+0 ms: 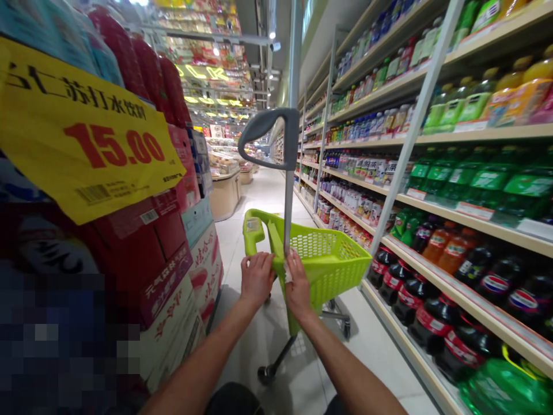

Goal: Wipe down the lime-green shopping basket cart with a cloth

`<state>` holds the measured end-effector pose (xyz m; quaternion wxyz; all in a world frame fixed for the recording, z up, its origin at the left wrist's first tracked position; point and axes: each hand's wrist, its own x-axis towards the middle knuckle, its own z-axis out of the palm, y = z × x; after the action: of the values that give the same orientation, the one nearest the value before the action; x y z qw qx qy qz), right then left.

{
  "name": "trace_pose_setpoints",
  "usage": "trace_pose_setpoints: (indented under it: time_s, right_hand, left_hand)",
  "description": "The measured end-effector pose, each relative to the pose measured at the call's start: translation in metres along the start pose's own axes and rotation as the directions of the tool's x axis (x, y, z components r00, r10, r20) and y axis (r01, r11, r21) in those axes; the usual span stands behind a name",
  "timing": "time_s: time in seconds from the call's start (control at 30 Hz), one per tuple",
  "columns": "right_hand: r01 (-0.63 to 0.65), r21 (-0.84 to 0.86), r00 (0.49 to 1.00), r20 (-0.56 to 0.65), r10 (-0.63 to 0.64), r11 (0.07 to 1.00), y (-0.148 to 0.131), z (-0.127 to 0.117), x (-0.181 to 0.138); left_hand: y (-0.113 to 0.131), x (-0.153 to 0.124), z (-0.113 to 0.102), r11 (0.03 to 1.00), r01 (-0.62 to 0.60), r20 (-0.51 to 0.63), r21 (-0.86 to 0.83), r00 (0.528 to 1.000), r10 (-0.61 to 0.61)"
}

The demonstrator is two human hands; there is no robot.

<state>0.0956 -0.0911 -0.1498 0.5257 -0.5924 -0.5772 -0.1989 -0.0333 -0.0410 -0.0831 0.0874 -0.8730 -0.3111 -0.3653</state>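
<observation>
A lime-green shopping cart (334, 279) with a perforated basket stands in the aisle before me. A grey pole rises from its near side to a looped grey handle (263, 138). My left hand (258, 278) is closed, its fingers curled over the near rim of the basket left of the pole. My right hand (298, 283) lies against the basket at the foot of the pole, fingers bent round a small white tissue-like piece (287, 271). Most of that piece is hidden under the fingers, so its exact kind is unclear.
Shelves of bottled drinks (479, 178) line the right side, close to the cart. On the left rise stacked drink cartons (159, 259) with a yellow price sign (93, 132). The tiled aisle (270, 187) runs ahead past display counters (224, 193).
</observation>
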Motion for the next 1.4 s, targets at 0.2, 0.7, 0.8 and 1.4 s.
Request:
trace_pose_setpoints:
  time_s: [0.2,0.7,0.8,1.4]
  right_hand:
    - [-0.095,-0.07,0.994,-0.053,0.092,0.993,0.036,-0.036,-0.007]
    - [-0.159,0.078,0.987,-0.011,0.16,0.984,0.021,-0.104,0.037]
    - [-0.086,-0.073,0.995,-0.056,0.083,0.994,-0.002,-0.094,0.024]
    - [0.161,-0.376,0.987,0.088,-0.138,0.912,0.005,-0.075,0.027]
  left_hand:
    - [-0.013,0.006,0.008,0.998,0.009,-0.007,-0.057,1.0,-0.009]
    - [0.004,0.011,0.01,0.999,-0.009,0.071,-0.049,0.997,0.013]
    - [0.014,0.009,0.017,0.999,-0.007,0.071,-0.032,0.997,0.009]
    - [0.017,0.001,0.023,0.994,0.026,0.027,-0.102,0.999,-0.023]
